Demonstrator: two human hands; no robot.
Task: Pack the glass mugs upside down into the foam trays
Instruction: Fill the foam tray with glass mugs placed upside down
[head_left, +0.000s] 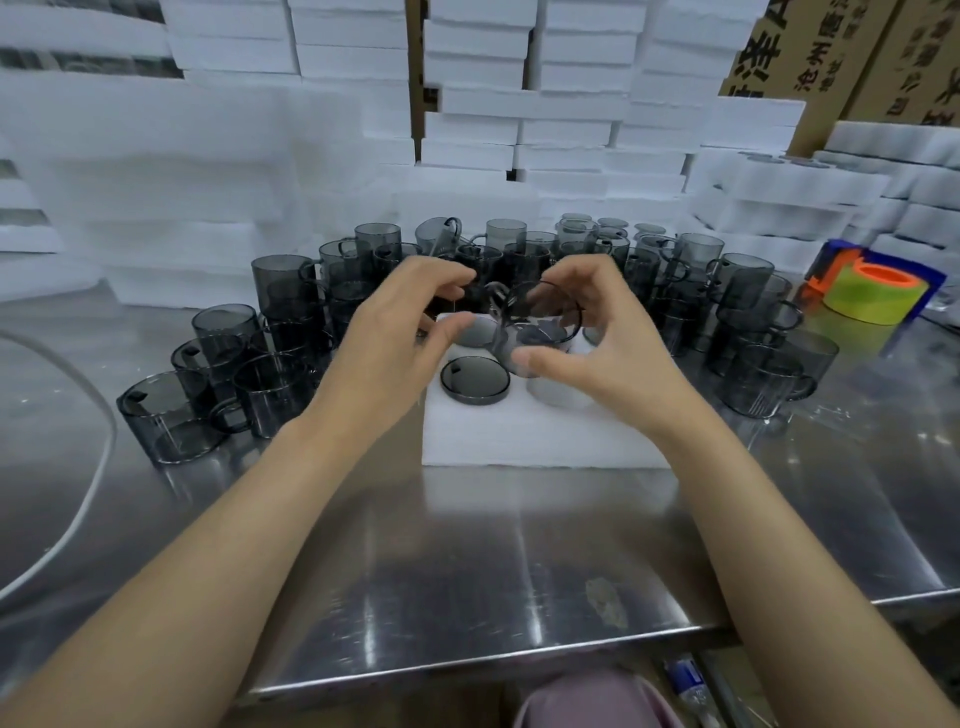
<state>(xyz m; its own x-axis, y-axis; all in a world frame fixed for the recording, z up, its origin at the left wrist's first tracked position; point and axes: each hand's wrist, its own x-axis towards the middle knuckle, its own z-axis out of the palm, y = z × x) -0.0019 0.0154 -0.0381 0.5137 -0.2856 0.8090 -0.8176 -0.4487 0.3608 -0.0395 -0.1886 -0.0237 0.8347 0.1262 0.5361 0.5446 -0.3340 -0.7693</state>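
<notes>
Turning one glass mug (543, 319) rim-down over the foam tray (519, 441): step in hand, entries left to right.

- White cable (110, 436): far left of the left hand, lying on the counter (467, 571). No part in the job.
- Waiting mugs, left group (223, 332): just left of the left hand, smoked glass, rims up, packed close together.
- Left hand (400, 338): fingers curled, thumb forward, at the handle side of the glass mug. Whether it actually grips the glass cannot be told.
- Packed mug (475, 382): below and between the hands, base up, seated in the tray.
- Glass mug: between the hands, above the tray, tilted, not yet fully inverted.
- Right hand (592, 343): thumb and fingers curled round the glass mug, carrying it.
- Pocket (558, 392): under the right hand, beside the packed mug, seemingly vacant. Judged the likely destination.
- Waiting mugs, right group (769, 374): right of the right hand, rims up.
- Tape rolls (867, 296): far right, beyond those mugs.

Handling note, as a judgement: finish the rotation while the mug is well above the foam, so the rim faces squarely down before lowering. Descend straight into the pocket, keeping handle and wall off the packed mug, since glass on glass may chip. Seat with light pressure on the base, then let go.
</notes>
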